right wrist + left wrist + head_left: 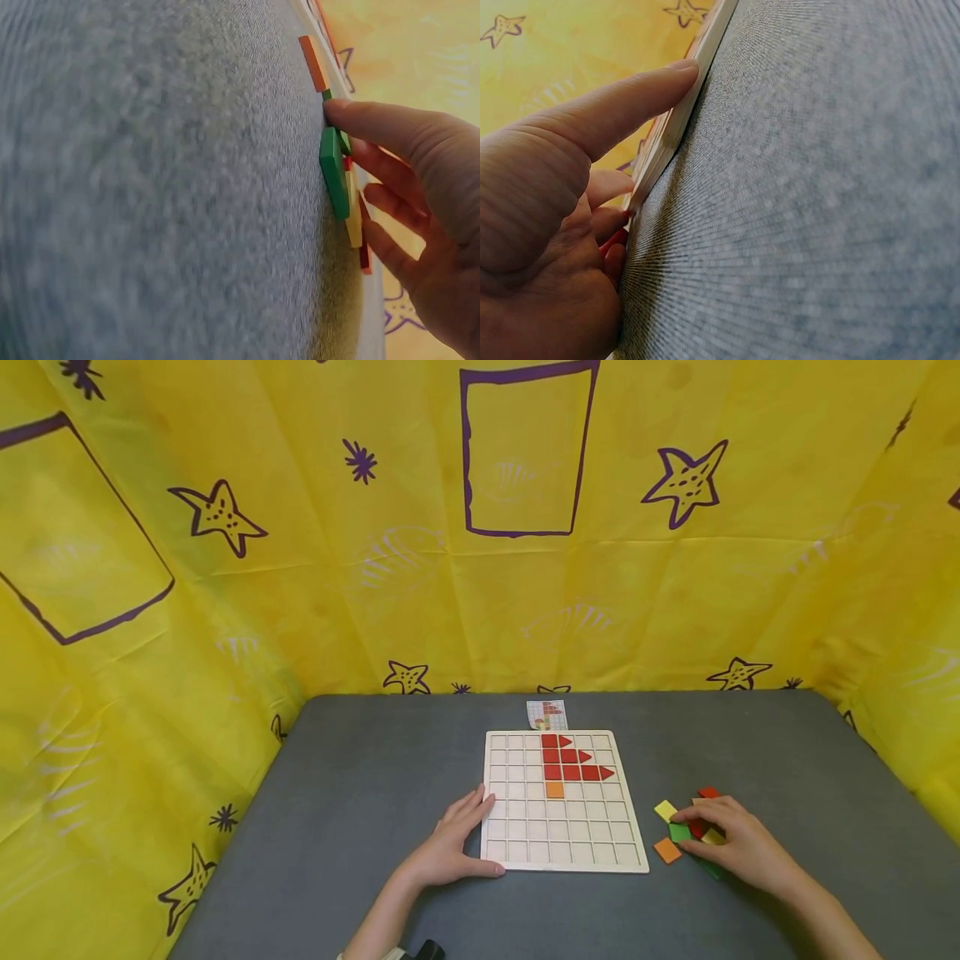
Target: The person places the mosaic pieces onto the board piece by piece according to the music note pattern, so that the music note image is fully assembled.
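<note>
A white grid board (525, 831) lies on the grey table. Red square and arrow-shaped tiles (571, 757) form three rows in its upper part, and one orange square tile (554, 790) sits below them. My left hand (450, 847) spans the board's near left corner: straight thumb (641, 97) against the near edge, fingertips on the left rim. My right hand (738, 847) is over a small pile of tiles right of the board, with thumb and forefinger pinching a green square tile (679, 833). Another green tile (334, 176) stands tilted below the thumb in the right wrist view.
Around the right hand lie a yellow tile (665, 811), an orange tile (667, 851) and a red tile (708, 792), plus others partly hidden under the fingers. A small pattern card (547, 715) touches the board's far edge. Yellow cloth (480, 610) hangs behind the table.
</note>
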`<move>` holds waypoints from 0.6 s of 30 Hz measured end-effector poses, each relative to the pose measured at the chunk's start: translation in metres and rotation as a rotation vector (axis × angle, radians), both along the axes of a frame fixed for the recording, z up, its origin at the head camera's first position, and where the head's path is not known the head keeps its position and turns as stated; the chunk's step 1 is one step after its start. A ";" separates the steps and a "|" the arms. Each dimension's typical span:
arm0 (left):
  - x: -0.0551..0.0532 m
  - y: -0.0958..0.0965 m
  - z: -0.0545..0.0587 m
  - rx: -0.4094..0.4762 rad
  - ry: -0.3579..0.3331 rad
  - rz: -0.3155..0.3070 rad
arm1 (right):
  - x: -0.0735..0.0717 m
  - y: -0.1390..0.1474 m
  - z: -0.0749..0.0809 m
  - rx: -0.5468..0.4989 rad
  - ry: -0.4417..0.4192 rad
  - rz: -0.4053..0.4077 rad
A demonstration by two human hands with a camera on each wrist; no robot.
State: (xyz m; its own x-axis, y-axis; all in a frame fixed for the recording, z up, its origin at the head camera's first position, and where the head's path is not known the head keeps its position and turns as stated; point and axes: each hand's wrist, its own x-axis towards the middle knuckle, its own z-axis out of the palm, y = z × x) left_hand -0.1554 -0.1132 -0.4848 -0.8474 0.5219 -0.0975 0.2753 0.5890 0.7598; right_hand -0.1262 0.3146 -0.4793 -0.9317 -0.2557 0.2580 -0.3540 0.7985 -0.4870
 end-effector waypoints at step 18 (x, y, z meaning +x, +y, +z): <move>-0.001 0.001 0.000 -0.020 -0.014 0.010 | -0.023 -0.085 -0.002 -0.211 0.002 0.021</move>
State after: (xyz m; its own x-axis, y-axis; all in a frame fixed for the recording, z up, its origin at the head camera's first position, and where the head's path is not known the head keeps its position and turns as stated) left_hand -0.1563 -0.1125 -0.4849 -0.8509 0.5116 -0.1195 0.2589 0.6064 0.7519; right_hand -0.1490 0.2292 -0.4811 -0.9261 -0.2152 0.3098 -0.3707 0.6716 -0.6415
